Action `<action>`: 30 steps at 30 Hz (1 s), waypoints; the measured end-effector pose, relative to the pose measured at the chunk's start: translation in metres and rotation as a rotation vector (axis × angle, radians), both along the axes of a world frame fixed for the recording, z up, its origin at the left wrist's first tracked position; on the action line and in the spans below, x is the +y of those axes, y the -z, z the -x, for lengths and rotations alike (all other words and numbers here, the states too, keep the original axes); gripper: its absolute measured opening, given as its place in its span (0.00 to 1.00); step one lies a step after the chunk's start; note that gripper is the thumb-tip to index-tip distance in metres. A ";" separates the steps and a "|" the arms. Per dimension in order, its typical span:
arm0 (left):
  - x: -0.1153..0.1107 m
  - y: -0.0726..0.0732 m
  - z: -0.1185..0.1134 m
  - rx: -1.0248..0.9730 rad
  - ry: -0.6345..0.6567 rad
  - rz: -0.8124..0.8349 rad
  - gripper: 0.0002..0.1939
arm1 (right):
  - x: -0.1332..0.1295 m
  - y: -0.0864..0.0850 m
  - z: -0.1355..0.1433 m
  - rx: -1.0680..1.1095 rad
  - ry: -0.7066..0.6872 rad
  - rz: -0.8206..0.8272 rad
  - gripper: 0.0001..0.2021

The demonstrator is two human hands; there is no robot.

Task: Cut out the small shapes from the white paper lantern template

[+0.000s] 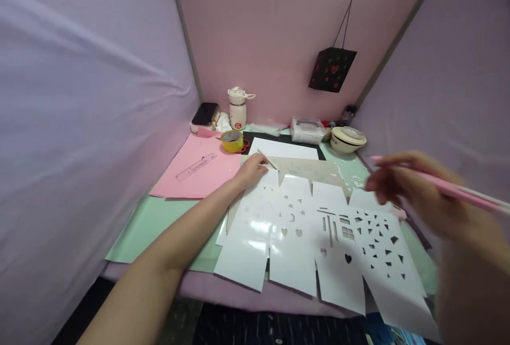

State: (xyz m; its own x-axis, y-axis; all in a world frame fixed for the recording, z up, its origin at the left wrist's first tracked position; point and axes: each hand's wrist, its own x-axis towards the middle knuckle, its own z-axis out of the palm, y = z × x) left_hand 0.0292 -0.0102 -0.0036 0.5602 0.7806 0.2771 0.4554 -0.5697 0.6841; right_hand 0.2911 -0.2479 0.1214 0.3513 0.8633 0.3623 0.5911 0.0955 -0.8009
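Observation:
A large white sheet (292, 260) with flaps and cut-out stars, hearts, a moon, a window and small triangles lies across the front of the table. At its upper left edge rests my left hand (254, 169), its fingers closed by a thin white stick (268, 159); whether they grip it is unclear. My right hand (418, 185) is raised above the sheet's right side, slightly blurred, with a pink and white pen (450, 188) between its fingers. Under the sheet's upper edge is a greyish board (319, 168).
Pink paper (199, 167) with a clear ruler (195, 167) lies left. Behind stand yellow tape (232, 142), red scissors (246, 146), a bottle (238, 111), a phone (205, 114), a plastic box (307, 131) and a bowl (347, 140). A black lantern (333, 69) hangs on the back wall.

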 end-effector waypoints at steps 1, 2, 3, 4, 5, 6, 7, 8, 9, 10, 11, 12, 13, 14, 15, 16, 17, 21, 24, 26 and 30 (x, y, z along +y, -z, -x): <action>-0.001 0.000 0.005 0.017 -0.026 -0.024 0.08 | 0.017 0.004 0.022 0.171 -0.182 0.086 0.17; -0.003 -0.001 0.012 0.035 -0.053 -0.054 0.10 | 0.036 0.010 0.042 0.278 -0.277 0.134 0.17; -0.004 -0.002 0.020 0.055 -0.075 -0.090 0.10 | 0.054 0.018 0.060 0.351 -0.345 0.176 0.16; -0.006 -0.003 0.029 0.072 -0.077 -0.126 0.10 | 0.073 0.028 0.075 0.413 -0.396 0.214 0.16; -0.007 -0.004 0.038 0.084 -0.055 -0.147 0.08 | 0.090 0.039 0.089 0.480 -0.431 0.248 0.16; -0.008 -0.005 0.048 0.097 -0.015 -0.153 0.07 | 0.106 0.050 0.100 0.543 -0.454 0.286 0.16; -0.008 -0.005 0.056 0.111 0.027 -0.143 0.06 | 0.120 0.062 0.110 0.584 -0.474 0.335 0.15; -0.009 -0.005 0.063 0.130 0.066 -0.123 0.06 | 0.132 0.073 0.118 0.608 -0.481 0.383 0.13; -0.009 -0.006 0.068 0.156 0.097 -0.097 0.07 | 0.142 0.084 0.125 0.622 -0.470 0.405 0.12; -0.010 -0.007 0.073 0.192 0.119 -0.067 0.10 | 0.150 0.093 0.131 0.616 -0.446 0.415 0.12; -0.010 -0.007 0.075 0.237 0.139 -0.037 0.14 | 0.156 0.102 0.135 0.582 -0.427 0.418 0.12; -0.011 -0.008 0.077 0.286 0.163 -0.007 0.20 | 0.160 0.110 0.137 0.531 -0.419 0.420 0.12; -0.011 -0.009 0.078 0.336 0.190 0.020 0.26 | 0.163 0.116 0.139 0.482 -0.419 0.413 0.13; -0.012 -0.010 0.077 0.382 0.217 0.041 0.32 | 0.164 0.121 0.140 0.439 -0.424 0.400 0.13; -0.013 -0.010 0.077 0.421 0.241 0.055 0.36 | 0.165 0.125 0.140 0.410 -0.429 0.382 0.12; -0.014 -0.010 0.076 0.448 0.261 0.060 0.39 | 0.165 0.127 0.139 0.394 -0.429 0.360 0.11; -0.015 -0.010 0.075 0.467 0.274 0.057 0.41 | 0.165 0.129 0.139 0.390 -0.426 0.340 0.10; -0.017 -0.009 0.072 0.520 0.286 0.047 0.43 | 0.163 0.129 0.138 0.425 -0.423 0.335 0.10; -0.017 -0.009 0.072 0.545 0.275 0.080 0.43 | 0.163 0.129 0.139 0.415 -0.433 0.324 0.11; -0.016 -0.009 0.072 0.549 0.267 0.090 0.43 | 0.163 0.132 0.141 0.355 -0.424 0.269 0.08; -0.015 -0.006 0.072 0.525 0.256 0.093 0.38 | 0.162 0.142 0.146 0.248 -0.389 0.154 0.08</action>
